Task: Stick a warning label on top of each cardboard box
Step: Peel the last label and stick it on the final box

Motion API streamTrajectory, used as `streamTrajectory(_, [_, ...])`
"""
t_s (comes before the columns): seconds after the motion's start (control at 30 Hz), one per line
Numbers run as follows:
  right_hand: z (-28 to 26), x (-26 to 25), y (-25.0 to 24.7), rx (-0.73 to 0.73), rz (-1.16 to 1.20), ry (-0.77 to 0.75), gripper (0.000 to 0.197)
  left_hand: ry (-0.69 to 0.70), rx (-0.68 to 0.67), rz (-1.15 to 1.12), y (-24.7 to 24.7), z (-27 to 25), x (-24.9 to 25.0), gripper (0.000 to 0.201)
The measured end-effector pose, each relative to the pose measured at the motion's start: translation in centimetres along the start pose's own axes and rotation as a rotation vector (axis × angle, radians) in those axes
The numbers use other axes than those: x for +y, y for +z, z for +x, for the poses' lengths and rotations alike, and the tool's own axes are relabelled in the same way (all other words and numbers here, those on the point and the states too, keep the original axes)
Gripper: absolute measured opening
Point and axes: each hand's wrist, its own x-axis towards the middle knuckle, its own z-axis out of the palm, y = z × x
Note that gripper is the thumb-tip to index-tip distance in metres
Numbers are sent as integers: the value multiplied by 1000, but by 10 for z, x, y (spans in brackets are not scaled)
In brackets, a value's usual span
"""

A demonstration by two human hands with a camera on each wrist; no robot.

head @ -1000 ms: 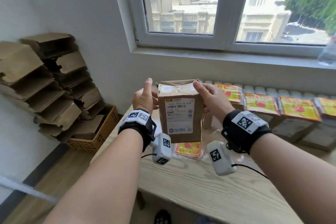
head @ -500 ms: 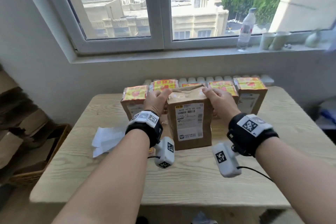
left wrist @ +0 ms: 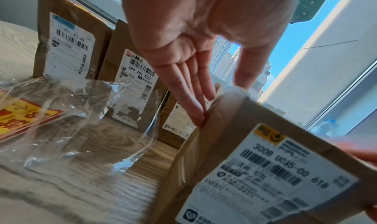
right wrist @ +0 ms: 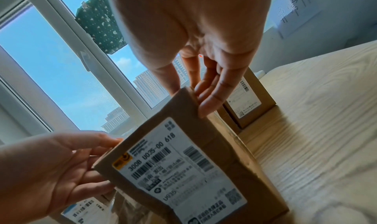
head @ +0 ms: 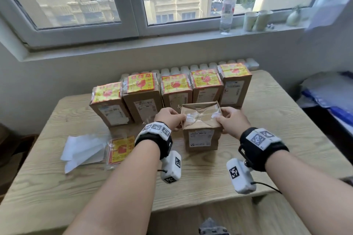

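Starting at the left of the pale wood-grain surface (head: 286, 139), we see loose white backing papers (head: 82, 149) and, just right of them, a clear plastic sleeve of yellow-and-red warning labels (head: 120, 149), lying flat near the front of the row of boxes. Along the far edge stand five brown cardboard boxes topped with yellow-and-red labels (head: 175, 84), side by side, each with a white shipping label on its near face. In front of that row, near the third and fourth boxes, stands the unlabelled brown cardboard box with clear tape across its top (head: 200, 118), upright on the surface, its top still bare of any warning label. Our left hand (head: 169, 117) holds its upper left side: in the left wrist view the straight fingers (left wrist: 193, 101) press flat against the side while the thumb reaches over the top edge. Our right hand (head: 232, 120) holds the upper right side the same way, fingers (right wrist: 212, 95) fairly straight along the side, thumb at the top edge. Farther right, on the windowsill, stand a clear plastic bottle (head: 227, 9) and two pale paper cups (head: 257, 20).
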Motion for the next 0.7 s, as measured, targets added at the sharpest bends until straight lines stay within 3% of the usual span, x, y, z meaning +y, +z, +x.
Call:
streamTrajectory(0.2, [-4, 4, 7, 29, -115, 49, 42, 2, -107, 43, -2, -1, -11, 14])
streamTrajectory(0.3, [-10, -14, 9, 188, -186, 3, 38, 37, -112, 49, -14, 0, -15, 20])
streamTrajectory(0.4, [-20, -48, 23, 305, -121, -120, 26, 54, -28, 21, -39, 5, -21, 15])
streamTrajectory(0.57, [-31, -112, 68, 157, -24, -285, 14, -37, 88, -41, -103, 19, -65, 13])
streamTrajectory(0.7, [-21, -124, 128, -99, -70, -177, 20, -177, 195, -63, -150, 22, -118, 17])
